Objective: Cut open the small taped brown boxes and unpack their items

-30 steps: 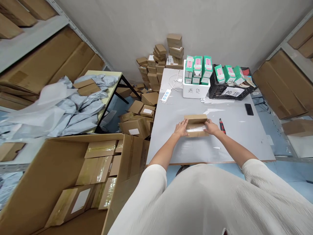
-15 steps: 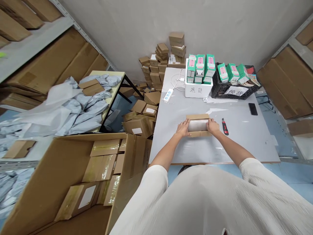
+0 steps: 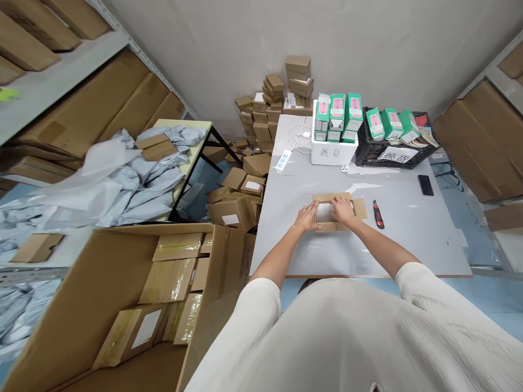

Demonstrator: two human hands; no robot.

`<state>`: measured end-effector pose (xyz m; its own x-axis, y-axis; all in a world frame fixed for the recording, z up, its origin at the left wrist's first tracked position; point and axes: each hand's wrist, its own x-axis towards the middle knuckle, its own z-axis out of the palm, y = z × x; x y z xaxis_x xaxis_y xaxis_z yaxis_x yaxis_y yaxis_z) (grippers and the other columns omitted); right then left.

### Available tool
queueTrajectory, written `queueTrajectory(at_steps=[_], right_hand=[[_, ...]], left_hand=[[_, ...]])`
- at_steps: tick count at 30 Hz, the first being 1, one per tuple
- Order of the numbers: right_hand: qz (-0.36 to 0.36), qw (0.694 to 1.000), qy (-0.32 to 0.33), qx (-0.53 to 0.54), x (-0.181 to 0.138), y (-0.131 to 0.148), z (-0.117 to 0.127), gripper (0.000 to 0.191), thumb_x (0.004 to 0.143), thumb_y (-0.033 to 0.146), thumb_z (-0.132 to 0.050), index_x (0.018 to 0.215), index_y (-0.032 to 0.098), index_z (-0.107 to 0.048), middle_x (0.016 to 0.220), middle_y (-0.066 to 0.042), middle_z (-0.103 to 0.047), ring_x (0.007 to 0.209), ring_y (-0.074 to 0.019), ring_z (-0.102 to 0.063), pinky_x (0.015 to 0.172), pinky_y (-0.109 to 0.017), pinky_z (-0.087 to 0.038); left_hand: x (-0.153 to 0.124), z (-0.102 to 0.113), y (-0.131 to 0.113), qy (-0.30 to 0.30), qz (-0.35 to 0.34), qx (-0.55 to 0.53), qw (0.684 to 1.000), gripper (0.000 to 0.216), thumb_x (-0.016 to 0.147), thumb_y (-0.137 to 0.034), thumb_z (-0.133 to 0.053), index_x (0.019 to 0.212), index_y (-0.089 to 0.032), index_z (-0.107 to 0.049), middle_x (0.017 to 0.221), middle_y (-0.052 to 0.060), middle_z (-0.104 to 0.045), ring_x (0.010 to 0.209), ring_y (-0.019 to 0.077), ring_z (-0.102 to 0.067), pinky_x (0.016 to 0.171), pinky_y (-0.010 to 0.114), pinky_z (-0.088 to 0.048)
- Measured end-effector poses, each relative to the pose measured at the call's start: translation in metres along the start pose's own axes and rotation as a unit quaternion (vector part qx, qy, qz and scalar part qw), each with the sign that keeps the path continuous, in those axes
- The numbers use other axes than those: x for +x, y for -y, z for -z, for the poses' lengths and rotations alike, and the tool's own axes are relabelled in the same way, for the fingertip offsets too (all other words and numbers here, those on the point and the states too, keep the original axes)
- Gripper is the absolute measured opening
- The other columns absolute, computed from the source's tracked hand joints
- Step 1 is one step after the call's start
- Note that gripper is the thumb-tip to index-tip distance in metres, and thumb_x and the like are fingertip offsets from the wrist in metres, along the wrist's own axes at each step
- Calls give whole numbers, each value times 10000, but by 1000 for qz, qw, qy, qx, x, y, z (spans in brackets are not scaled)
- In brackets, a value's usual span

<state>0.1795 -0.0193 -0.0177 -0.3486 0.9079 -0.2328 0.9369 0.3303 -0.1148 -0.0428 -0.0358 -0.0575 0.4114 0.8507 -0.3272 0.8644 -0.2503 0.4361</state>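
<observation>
A small brown cardboard box [image 3: 355,208] lies open on the grey table [image 3: 408,239], its flaps spread out. Something pale shows inside it. My left hand [image 3: 307,216] rests against the box's left end, fingers together on the flap. My right hand [image 3: 342,209] lies on top of the box's middle, fingers curled down onto the pale contents. A red and black utility knife [image 3: 378,213] lies just right of the box.
A white bin [image 3: 330,151] and a black crate [image 3: 392,155] hold green boxes at the table's back. A power strip [image 3: 283,159] and a phone [image 3: 425,184] lie there too. A big open carton [image 3: 122,305] of taped parcels stands left; loose boxes [image 3: 241,190] litter the floor.
My right hand moved left from the box's right end onto its middle. The right flap now lies open and flat. My left hand stayed at the left end.
</observation>
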Motion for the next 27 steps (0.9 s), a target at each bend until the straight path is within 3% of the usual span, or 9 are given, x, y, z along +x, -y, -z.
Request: queueTrajectory(at_steps=[4,8,11,17,20,27], right_hand=[[30,999,11,-17,20,18,-8,412,1014,263,-625,1417,185,-654,1441,-206,-611,1337,-382,-496,1133,-502,-394],[28,999,25,-28,26,16,-11,364,1057,193,-501,1352,179,-712,1400,-226,-634,1303,-375,-521,1109,-487,-389],[43,998,36,-17,24,10,-8,394,1086,195,-411,1279,164,-752,1356,-240,-662,1277,-381,-543,1096,-494,-384],[56,996,61,-16,10,2,-6,403,1081,170,-382,1315,146,-708,1291,-213,-742,1237,-351,-594,1085,-456,-372],[61,996,58,-26,5,-1,-7,410,1042,114,-421,1357,127,-684,1286,-220,-748,1231,-350,-609,1078,-451,-361],[79,992,58,-73,-3,-2,0,376,991,56,-500,1248,140,-761,1208,-202,-760,1182,-344,-604,1022,-428,-343]], left_hand=[[-2,0,3,6,0,-9,1000,1502,764,-522,-950,1762,-394,165,1875,92,-105,1597,434,-405,1246,507,-366],[-3,-2,4,-3,-8,-12,1000,1489,768,-462,-959,1769,-398,141,1870,82,-144,1582,429,-426,1237,510,-386],[-3,-3,4,-10,-9,-13,1000,1493,774,-453,-957,1767,-389,156,1869,92,-144,1576,430,-432,1232,512,-391],[0,-6,7,-2,-6,-21,1000,1492,775,-504,-951,1766,-383,157,1873,105,-116,1585,432,-417,1238,500,-373],[0,-6,8,-2,-6,-19,1000,1484,777,-480,-950,1769,-375,150,1873,103,-114,1573,426,-429,1228,490,-379],[-1,-9,7,-22,4,-40,999,1454,769,-495,-951,1781,-370,86,1870,109,-136,1551,442,-442,1214,498,-370]])
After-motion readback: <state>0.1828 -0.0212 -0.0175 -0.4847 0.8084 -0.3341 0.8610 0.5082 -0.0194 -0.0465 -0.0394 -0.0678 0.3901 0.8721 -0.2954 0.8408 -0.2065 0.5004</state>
